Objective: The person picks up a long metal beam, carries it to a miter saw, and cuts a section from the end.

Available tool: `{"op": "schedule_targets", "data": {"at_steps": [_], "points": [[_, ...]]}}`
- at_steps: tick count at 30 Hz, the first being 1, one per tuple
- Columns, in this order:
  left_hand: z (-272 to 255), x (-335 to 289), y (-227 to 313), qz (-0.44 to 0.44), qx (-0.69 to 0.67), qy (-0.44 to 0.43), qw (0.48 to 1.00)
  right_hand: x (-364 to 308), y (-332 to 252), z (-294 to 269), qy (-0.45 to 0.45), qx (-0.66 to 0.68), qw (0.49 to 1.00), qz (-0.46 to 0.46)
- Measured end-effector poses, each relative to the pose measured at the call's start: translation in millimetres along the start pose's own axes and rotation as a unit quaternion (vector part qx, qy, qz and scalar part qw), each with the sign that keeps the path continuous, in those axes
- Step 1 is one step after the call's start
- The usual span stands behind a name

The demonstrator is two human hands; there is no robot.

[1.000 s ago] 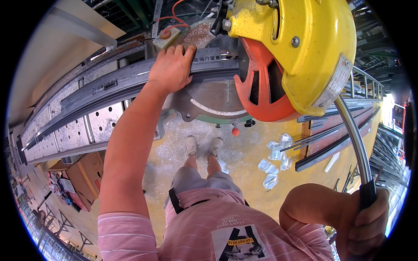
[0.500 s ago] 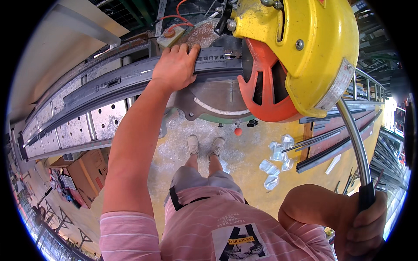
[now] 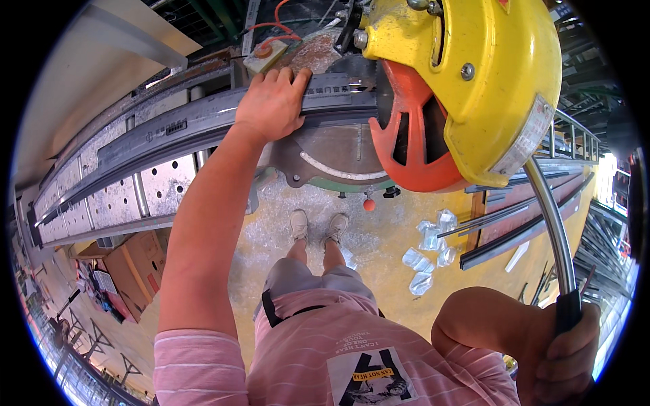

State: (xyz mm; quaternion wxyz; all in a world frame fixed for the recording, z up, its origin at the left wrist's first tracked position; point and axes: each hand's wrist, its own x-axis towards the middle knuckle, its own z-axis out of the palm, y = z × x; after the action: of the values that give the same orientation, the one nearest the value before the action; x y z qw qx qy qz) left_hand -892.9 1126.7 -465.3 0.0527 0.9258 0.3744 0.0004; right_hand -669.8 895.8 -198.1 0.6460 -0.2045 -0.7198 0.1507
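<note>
My left hand [image 3: 274, 105] lies over a long dark grey metal profile [image 3: 210, 111], its fingers bent across the top and gripping it. The profile stretches from the far left to the blade area of a miter saw [image 3: 501, 74] with a yellow guard. An orange lower guard [image 3: 420, 135] hangs beside the profile's right end; where blade and profile meet is hidden. At the lower right my right hand [image 3: 565, 358] is closed around the black grip [image 3: 569, 311] of the saw's curved steel handle [image 3: 550, 216].
A perforated metal support table [image 3: 162, 189] runs left under the profile. Below it stands a cardboard box [image 3: 132, 274]. Clear plastic pieces [image 3: 423, 260] lie on the yellow floor, and long dark profiles [image 3: 521, 223] are stacked at right. An orange cable [image 3: 277, 27] trails behind the saw.
The yellow guard and the handle have shifted very slightly, my right hand with them. My left hand and the profile stay in place.
</note>
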Motion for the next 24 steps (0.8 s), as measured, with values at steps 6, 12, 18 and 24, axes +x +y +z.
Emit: {"op": "schedule_targets", "data": {"at_steps": [6, 12, 18, 24], "points": [[1.6, -2.1, -1.7, -0.008, 0.009, 0.003, 1.000, -11.0, -19.2, -9.4, 0.103, -0.052, 0.993, -0.002], [2.8, -2.7, -2.3, -0.008, -0.002, 0.007, 1.000, -13.6, -25.2, -9.2, 0.132, -0.106, 0.986, 0.009], [-2.8, -0.6, 1.5, -0.013, 0.005, -0.010, 1.000, 0.0, -8.4, -2.0, -0.006, -0.031, 0.999, 0.023], [-5.0, -1.4, -0.2, -0.016, 0.001, -0.020, 1.000, 23.6, -12.9, -24.2, -0.068, 0.004, 0.995, 0.068]]}}
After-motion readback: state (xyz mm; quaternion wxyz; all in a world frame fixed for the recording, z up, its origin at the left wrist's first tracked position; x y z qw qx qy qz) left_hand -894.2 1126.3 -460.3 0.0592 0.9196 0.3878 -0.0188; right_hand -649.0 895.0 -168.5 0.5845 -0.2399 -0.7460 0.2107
